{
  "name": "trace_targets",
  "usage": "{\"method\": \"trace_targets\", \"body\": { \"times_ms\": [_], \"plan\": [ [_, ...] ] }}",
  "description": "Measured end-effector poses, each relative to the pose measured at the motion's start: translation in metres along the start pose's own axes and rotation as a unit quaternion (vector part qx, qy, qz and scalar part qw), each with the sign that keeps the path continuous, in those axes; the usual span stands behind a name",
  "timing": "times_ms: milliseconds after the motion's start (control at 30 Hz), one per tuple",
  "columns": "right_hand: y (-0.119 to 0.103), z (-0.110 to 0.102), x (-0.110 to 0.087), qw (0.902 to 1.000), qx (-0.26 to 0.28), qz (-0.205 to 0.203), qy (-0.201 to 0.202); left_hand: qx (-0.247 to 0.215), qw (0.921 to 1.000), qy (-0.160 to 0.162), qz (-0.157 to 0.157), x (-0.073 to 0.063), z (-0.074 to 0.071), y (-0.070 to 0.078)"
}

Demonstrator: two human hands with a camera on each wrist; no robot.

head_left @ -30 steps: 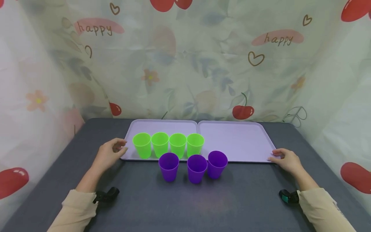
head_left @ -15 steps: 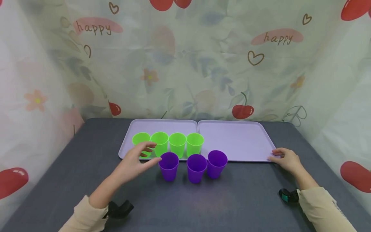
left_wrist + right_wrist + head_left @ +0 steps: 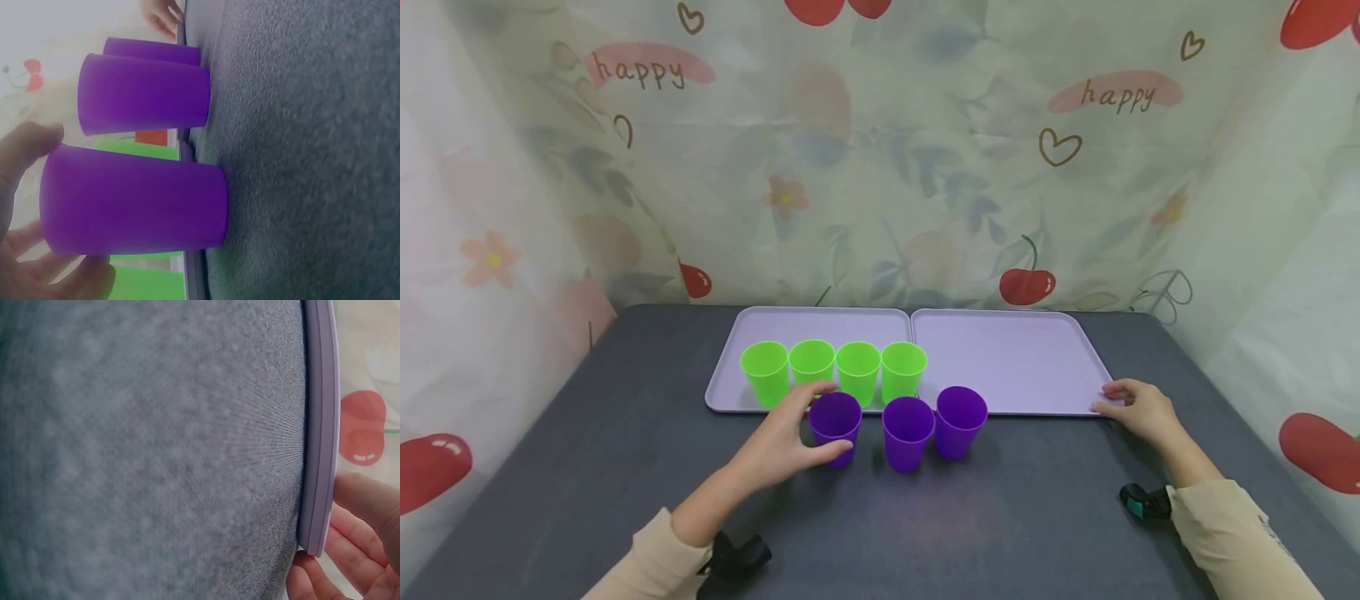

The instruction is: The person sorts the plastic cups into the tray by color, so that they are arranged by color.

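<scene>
My left hand [image 3: 778, 443] curls round the leftmost purple cup [image 3: 833, 421], which stands upright on the dark table. In the left wrist view, the thumb lies at the rim of this cup [image 3: 134, 200], with the fingers on its opposite side. Two more purple cups stand just to the right, a middle one [image 3: 907, 433] and a right one [image 3: 960, 423], close together. At the near right corner of the right lilac tray [image 3: 1007, 358], my right hand [image 3: 1142, 414] pinches the edge. The right wrist view shows its thumb on the tray rim [image 3: 322, 425] and fingertips below.
A second lilac tray [image 3: 820, 321] adjoins the first on the left. Several green cups [image 3: 765, 375] stand in a row along its front, right behind the purple cups. A patterned cloth [image 3: 880, 167] hangs behind the dark table [image 3: 970, 533].
My left hand has left the left tray's edge and moved right and nearer, to the leftmost purple cup. The right hand has stayed at the right tray's corner.
</scene>
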State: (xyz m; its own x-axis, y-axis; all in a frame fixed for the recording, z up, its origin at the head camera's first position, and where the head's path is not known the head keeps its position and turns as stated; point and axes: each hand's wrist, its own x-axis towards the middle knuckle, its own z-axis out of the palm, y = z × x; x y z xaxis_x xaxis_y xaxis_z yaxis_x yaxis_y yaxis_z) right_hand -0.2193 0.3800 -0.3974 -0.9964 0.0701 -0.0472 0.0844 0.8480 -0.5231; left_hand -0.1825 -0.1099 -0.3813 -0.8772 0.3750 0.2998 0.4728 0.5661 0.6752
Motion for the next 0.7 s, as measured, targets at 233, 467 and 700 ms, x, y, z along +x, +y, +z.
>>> {"method": "trace_targets", "body": {
  "times_ms": [233, 467, 700],
  "plan": [
    [0.0, 0.0, 0.001, 1.0, -0.002, -0.001, -0.003, 0.02, 0.9993, 0.026, 0.018, 0.0, 0.002, 0.001],
    [-0.001, 0.0, 0.0, 1.0, -0.002, 0.0, -0.004, 0.02, 0.9994, 0.026, 0.004, 0.002, -0.004, 0.008],
    [-0.001, 0.0, 0.001, 1.0, -0.002, 0.002, -0.002, 0.011, 0.9995, 0.027, 0.009, 0.008, -0.013, 0.018]
  ]
}}
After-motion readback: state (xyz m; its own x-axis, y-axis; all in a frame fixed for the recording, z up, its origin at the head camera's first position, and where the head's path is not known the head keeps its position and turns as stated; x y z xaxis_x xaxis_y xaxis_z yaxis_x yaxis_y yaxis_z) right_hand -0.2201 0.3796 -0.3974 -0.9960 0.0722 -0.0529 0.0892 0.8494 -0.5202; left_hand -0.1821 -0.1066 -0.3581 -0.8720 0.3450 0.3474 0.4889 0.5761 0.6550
